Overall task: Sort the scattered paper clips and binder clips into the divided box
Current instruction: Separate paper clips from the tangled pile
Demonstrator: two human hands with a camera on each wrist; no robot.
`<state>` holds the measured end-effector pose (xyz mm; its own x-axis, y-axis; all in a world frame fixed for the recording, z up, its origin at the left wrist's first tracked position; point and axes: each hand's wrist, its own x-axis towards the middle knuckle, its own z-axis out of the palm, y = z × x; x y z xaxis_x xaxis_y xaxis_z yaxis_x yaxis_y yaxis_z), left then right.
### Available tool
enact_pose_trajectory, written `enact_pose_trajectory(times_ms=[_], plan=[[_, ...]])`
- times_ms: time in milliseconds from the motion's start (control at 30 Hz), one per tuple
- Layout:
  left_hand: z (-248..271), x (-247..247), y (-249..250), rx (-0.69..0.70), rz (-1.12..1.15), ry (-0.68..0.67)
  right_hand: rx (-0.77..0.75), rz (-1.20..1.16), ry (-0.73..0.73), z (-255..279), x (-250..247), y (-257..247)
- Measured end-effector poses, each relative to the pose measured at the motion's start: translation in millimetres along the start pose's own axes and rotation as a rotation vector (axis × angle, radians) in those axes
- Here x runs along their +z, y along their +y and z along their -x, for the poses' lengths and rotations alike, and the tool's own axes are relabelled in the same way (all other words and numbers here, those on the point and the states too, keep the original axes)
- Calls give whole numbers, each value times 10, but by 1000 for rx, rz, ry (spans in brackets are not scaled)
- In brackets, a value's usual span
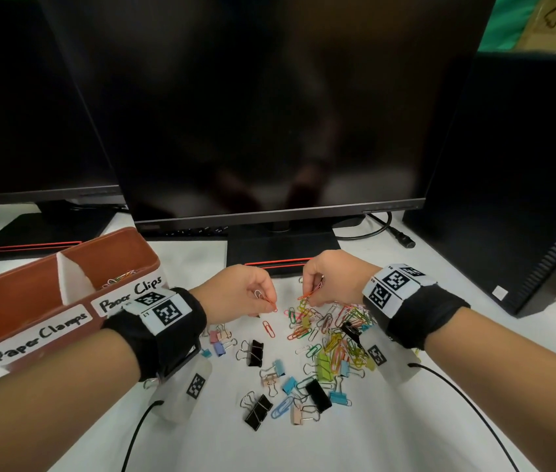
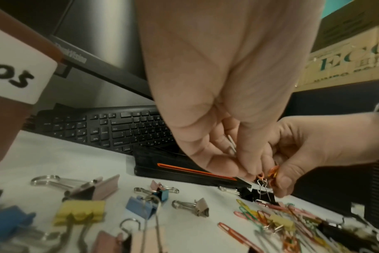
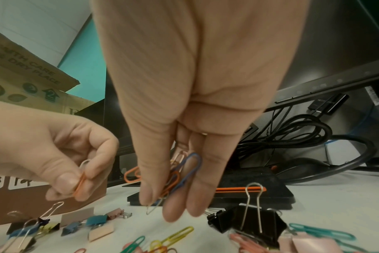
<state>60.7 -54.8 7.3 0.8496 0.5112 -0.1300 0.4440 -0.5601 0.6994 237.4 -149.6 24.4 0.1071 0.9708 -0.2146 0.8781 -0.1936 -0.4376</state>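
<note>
A brown divided box (image 1: 14, 294) stands at the left, labelled "Paper Clamps" and "Paper Clips"; a few paper clips (image 1: 120, 277) lie in its right compartment. Coloured paper clips (image 1: 332, 332) and binder clips (image 1: 255, 352) are scattered on the white table in front of me. My left hand (image 1: 264, 301) hovers above the table's far side and pinches an orange and a white paper clip (image 3: 81, 181). Close beside it, my right hand (image 1: 312, 294) holds a small bunch of paper clips (image 3: 180, 174), blue, orange and pink, between thumb and fingers, just above the pile.
A large dark monitor (image 1: 269, 114) stands behind the hands, its stand base (image 1: 283, 257) just beyond them. A second monitor (image 1: 24, 114) is at the left and a black computer tower (image 1: 514, 185) at the right. A keyboard (image 2: 110, 126) lies under the monitor. Cables (image 3: 303, 130) trail behind.
</note>
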Motion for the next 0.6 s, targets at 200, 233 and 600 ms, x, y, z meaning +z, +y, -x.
enact_pose_trajectory(times_ms=[200, 233, 600], plan=[[-104, 103, -24, -18, -269, -37, 37, -8, 31, -4, -79, 27], [-124, 148, 1, -20, -301, -62, 42, -8, 38, -8, -84, 35], [-508, 331, 157, 112, -551, -203, 55, 33, 35, 25, -121, 138]])
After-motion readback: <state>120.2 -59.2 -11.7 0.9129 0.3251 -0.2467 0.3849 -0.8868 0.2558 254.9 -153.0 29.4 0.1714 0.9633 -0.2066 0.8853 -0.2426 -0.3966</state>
